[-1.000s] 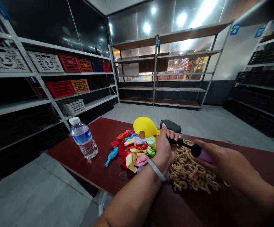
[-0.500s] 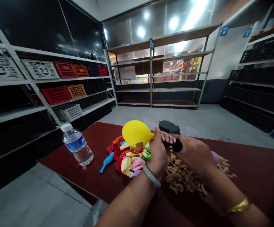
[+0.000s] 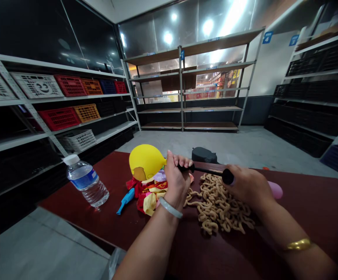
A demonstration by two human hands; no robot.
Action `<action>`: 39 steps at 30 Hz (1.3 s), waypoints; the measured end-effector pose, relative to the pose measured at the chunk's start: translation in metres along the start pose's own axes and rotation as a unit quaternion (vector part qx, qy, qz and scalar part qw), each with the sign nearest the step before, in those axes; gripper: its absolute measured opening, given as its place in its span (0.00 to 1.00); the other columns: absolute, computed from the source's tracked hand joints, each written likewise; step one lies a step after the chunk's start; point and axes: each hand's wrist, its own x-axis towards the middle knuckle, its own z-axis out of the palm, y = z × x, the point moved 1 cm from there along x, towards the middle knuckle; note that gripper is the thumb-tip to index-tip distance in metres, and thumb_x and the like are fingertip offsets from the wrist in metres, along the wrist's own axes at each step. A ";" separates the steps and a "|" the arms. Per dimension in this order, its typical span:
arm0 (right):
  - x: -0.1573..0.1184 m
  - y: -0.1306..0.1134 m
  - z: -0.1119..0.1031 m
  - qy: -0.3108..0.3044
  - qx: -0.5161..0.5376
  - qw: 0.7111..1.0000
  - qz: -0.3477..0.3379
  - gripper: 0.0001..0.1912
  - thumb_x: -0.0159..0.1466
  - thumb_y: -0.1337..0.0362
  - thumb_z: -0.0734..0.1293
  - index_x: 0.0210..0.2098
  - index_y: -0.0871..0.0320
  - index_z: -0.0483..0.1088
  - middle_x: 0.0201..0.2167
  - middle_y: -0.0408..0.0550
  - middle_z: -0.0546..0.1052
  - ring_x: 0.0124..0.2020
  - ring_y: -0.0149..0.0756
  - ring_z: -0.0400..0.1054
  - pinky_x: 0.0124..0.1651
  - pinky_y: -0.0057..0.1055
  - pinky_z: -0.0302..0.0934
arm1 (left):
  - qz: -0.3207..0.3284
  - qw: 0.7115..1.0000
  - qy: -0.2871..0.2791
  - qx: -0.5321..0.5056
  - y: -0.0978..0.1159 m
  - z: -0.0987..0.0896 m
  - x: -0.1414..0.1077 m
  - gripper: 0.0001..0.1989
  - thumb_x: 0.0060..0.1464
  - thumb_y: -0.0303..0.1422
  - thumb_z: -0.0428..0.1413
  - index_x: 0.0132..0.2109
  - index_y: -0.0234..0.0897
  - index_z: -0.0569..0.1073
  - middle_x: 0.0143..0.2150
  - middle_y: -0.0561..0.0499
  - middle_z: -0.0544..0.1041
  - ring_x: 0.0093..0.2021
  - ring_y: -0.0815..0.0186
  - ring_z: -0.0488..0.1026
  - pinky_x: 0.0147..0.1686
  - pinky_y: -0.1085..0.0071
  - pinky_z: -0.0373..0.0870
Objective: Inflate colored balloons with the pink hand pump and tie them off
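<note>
A partly inflated yellow balloon [image 3: 146, 161] with a tan printed patch points left from my left hand [image 3: 178, 171]. That hand is closed around the balloon's neck and the black end of a hand balloon pump [image 3: 206, 170]. My right hand [image 3: 246, 184] grips the pump's other part, whose pink end [image 3: 275, 190] sticks out beyond it. Between the hands a thin black rod is exposed. Under the yellow balloon lies a pile of flat balloons [image 3: 150, 203] in several colours. Many tan, curly pieces [image 3: 220, 206] are heaped beneath the pump.
A water bottle [image 3: 87, 182] with a white cap stands at the left of the dark red table [image 3: 309, 217]. Behind the table is a dark rounded object [image 3: 204, 154]. Shelves with plastic crates [image 3: 70, 85] line the left, and a metal rack [image 3: 182, 89] stands at the back.
My hands have moved apart, drawing the pump out and baring its rod. The balloon and my left hand have shifted left. The whole view has turned slightly right.
</note>
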 end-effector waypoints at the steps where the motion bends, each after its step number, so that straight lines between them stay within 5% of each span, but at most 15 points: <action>1: 0.000 -0.005 -0.002 0.000 0.003 1.000 -0.002 0.16 0.61 0.54 0.63 0.43 0.57 0.69 0.36 0.51 0.78 0.34 0.43 0.72 0.35 0.37 0.57 | -0.014 1.000 -0.002 -0.001 -0.007 0.000 -0.003 0.24 0.58 0.45 0.56 0.23 0.37 0.55 0.18 0.58 0.54 0.19 0.73 0.55 0.24 0.72 0.56; 6: 0.000 -0.029 -0.016 -0.001 0.015 1.000 -0.011 0.13 0.60 0.56 0.64 0.41 0.56 0.68 0.36 0.50 0.78 0.34 0.43 0.71 0.34 0.36 0.54 | -0.092 0.995 -0.037 0.015 -0.038 0.005 -0.028 0.23 0.60 0.46 0.53 0.23 0.37 0.58 0.19 0.56 0.56 0.22 0.71 0.58 0.28 0.70 0.60; 11: -0.001 -0.044 -0.020 0.021 0.025 0.999 -0.002 0.09 0.59 0.59 0.64 0.37 0.55 0.68 0.32 0.48 0.77 0.31 0.40 0.71 0.33 0.34 0.53 | -0.100 0.993 -0.062 0.017 -0.047 0.008 -0.040 0.23 0.61 0.45 0.52 0.23 0.37 0.59 0.20 0.56 0.56 0.22 0.71 0.58 0.29 0.69 0.61; 18: 0.001 -0.022 -0.007 0.020 0.045 0.999 -0.013 0.19 0.61 0.50 0.63 0.45 0.55 0.70 0.37 0.50 0.79 0.36 0.42 0.72 0.35 0.34 0.57 | -0.058 0.998 -0.031 0.024 -0.018 0.008 -0.019 0.24 0.59 0.46 0.54 0.23 0.37 0.57 0.19 0.57 0.55 0.20 0.72 0.56 0.25 0.71 0.57; 25: 0.000 0.013 0.005 -0.003 -0.007 1.000 0.004 0.17 0.61 0.54 0.62 0.45 0.55 0.70 0.36 0.50 0.78 0.34 0.43 0.72 0.34 0.36 0.57 | 0.018 1.000 0.000 0.001 0.012 -0.004 0.009 0.24 0.57 0.46 0.57 0.24 0.38 0.56 0.18 0.58 0.54 0.18 0.73 0.55 0.23 0.72 0.55; 39: -0.003 -0.039 -0.011 -0.003 0.023 1.000 -0.010 0.12 0.59 0.56 0.65 0.40 0.56 0.68 0.34 0.50 0.78 0.33 0.43 0.72 0.32 0.35 0.56 | -0.106 0.994 -0.027 0.015 -0.051 -0.004 -0.030 0.25 0.56 0.50 0.55 0.23 0.37 0.58 0.19 0.57 0.57 0.21 0.71 0.59 0.28 0.70 0.61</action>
